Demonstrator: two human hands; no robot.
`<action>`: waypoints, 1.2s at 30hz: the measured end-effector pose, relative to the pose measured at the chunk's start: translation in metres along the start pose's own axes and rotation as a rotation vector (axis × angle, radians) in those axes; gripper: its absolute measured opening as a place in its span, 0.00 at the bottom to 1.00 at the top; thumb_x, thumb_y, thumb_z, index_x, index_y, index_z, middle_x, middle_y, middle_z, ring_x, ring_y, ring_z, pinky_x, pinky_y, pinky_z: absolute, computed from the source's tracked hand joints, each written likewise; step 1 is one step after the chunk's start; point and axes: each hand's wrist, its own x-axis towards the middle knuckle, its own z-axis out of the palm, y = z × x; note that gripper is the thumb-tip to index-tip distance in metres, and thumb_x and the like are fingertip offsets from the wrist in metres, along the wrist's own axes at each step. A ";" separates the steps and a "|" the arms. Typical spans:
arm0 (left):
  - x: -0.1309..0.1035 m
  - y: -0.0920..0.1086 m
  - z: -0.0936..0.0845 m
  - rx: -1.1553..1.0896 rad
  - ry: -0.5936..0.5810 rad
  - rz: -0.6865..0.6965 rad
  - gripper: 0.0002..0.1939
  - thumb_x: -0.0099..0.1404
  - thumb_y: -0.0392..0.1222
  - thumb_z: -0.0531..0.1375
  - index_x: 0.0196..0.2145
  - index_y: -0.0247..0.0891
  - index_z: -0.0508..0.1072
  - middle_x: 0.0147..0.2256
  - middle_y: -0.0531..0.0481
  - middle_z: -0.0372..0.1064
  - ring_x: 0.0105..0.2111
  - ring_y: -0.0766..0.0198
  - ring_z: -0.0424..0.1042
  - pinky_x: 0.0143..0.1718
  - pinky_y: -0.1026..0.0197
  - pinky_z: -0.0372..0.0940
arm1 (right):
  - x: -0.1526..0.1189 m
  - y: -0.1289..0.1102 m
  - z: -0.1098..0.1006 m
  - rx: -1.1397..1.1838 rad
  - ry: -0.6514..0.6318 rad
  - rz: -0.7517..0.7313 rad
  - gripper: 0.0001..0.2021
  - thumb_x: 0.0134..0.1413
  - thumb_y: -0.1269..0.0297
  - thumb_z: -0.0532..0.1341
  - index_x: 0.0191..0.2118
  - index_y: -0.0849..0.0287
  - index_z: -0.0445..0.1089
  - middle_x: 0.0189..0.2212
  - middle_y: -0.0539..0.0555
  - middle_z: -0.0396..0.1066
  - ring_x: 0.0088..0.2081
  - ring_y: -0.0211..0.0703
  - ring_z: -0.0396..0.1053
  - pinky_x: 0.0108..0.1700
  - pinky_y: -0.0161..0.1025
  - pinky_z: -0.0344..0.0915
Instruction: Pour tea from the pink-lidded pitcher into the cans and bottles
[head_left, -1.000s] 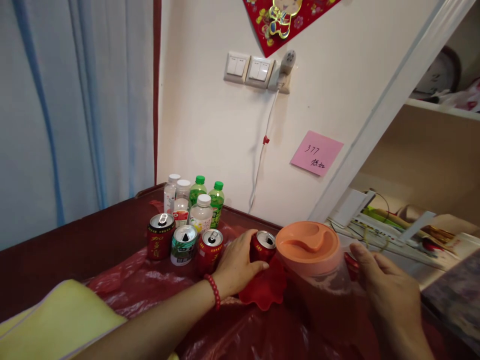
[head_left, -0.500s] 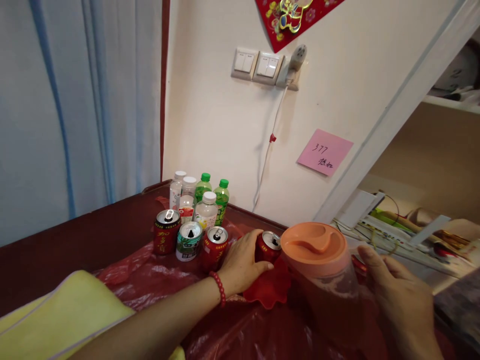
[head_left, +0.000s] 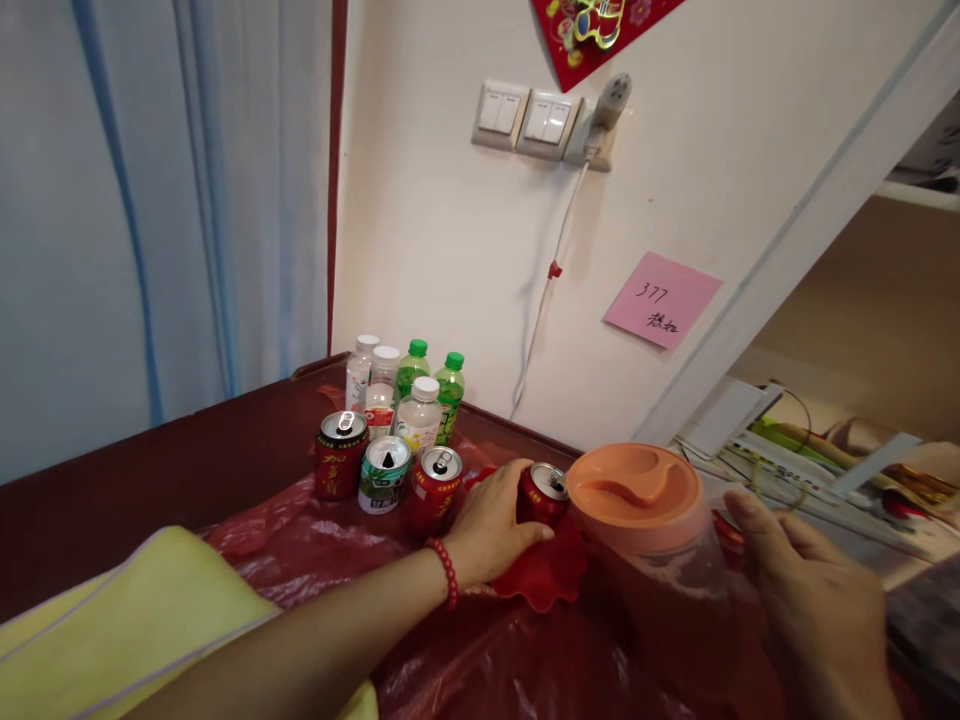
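Note:
My left hand, with a red bead bracelet at the wrist, curls around the left side of an open red drink can. Below its thumb lies a red wavy-edged piece, partly covered by the hand. My right hand is closed on the handle of a clear plastic pitcher with an orange lid. The pitcher stands just right of the can. Part of another red can shows behind the pitcher's handle; the rest of it is hidden.
Left of my left hand stand a red can, a green-and-white can and a dark red can. Several bottles are behind them. Red plastic sheeting covers part of the table; a yellow cloth lies at left.
The view has shifted slightly, so everything sits a little further right. Both hands keep their holds, and the pitcher and cans show no clear movement.

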 end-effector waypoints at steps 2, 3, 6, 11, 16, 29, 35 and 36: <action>0.000 0.000 0.000 -0.001 -0.001 -0.003 0.38 0.56 0.39 0.73 0.61 0.41 0.64 0.60 0.42 0.70 0.60 0.44 0.68 0.62 0.45 0.62 | -0.001 -0.001 0.000 0.001 0.001 0.006 0.26 0.50 0.34 0.64 0.25 0.55 0.68 0.19 0.46 0.60 0.24 0.38 0.53 0.26 0.38 0.51; 0.000 0.000 -0.001 -0.002 -0.002 -0.006 0.38 0.56 0.39 0.73 0.61 0.42 0.64 0.60 0.42 0.70 0.60 0.44 0.68 0.62 0.45 0.61 | -0.001 -0.002 0.000 0.008 0.004 0.012 0.26 0.50 0.34 0.64 0.25 0.55 0.68 0.19 0.46 0.59 0.24 0.38 0.53 0.26 0.38 0.50; -0.001 0.001 -0.001 -0.005 -0.006 -0.015 0.38 0.56 0.38 0.73 0.61 0.43 0.64 0.61 0.42 0.70 0.61 0.44 0.68 0.62 0.45 0.61 | -0.002 -0.002 0.001 0.045 0.004 0.038 0.26 0.48 0.34 0.66 0.24 0.55 0.67 0.19 0.46 0.59 0.24 0.38 0.52 0.24 0.38 0.49; -0.001 0.001 -0.001 -0.005 -0.007 -0.014 0.38 0.56 0.38 0.73 0.61 0.41 0.64 0.60 0.42 0.70 0.60 0.44 0.68 0.62 0.45 0.62 | -0.001 -0.002 0.000 0.002 0.002 0.016 0.26 0.50 0.35 0.64 0.23 0.54 0.65 0.18 0.46 0.59 0.24 0.38 0.52 0.25 0.39 0.49; 0.000 -0.001 -0.001 0.005 -0.001 -0.013 0.38 0.56 0.39 0.73 0.61 0.42 0.64 0.60 0.42 0.70 0.60 0.44 0.69 0.62 0.45 0.62 | 0.002 0.001 0.000 -0.045 0.000 0.041 0.25 0.50 0.35 0.63 0.25 0.55 0.67 0.19 0.46 0.61 0.25 0.40 0.56 0.27 0.38 0.52; 0.000 -0.003 0.000 0.005 0.006 -0.015 0.37 0.56 0.39 0.73 0.61 0.42 0.64 0.60 0.43 0.71 0.60 0.45 0.69 0.62 0.45 0.62 | 0.003 0.003 0.002 0.025 -0.002 0.086 0.24 0.46 0.37 0.66 0.26 0.56 0.70 0.19 0.46 0.61 0.24 0.39 0.56 0.25 0.37 0.52; 0.000 -0.003 0.000 0.009 -0.001 -0.017 0.38 0.56 0.39 0.73 0.61 0.42 0.64 0.61 0.42 0.70 0.61 0.45 0.68 0.62 0.45 0.62 | 0.000 0.001 0.002 0.033 0.006 0.110 0.23 0.47 0.37 0.66 0.26 0.54 0.67 0.19 0.45 0.57 0.25 0.38 0.52 0.25 0.38 0.48; 0.000 -0.003 0.000 0.011 -0.002 -0.020 0.38 0.56 0.39 0.73 0.61 0.42 0.64 0.61 0.42 0.70 0.61 0.45 0.68 0.62 0.45 0.62 | 0.000 0.000 0.002 0.028 0.005 0.106 0.23 0.47 0.37 0.66 0.26 0.54 0.66 0.19 0.45 0.56 0.25 0.38 0.51 0.25 0.38 0.48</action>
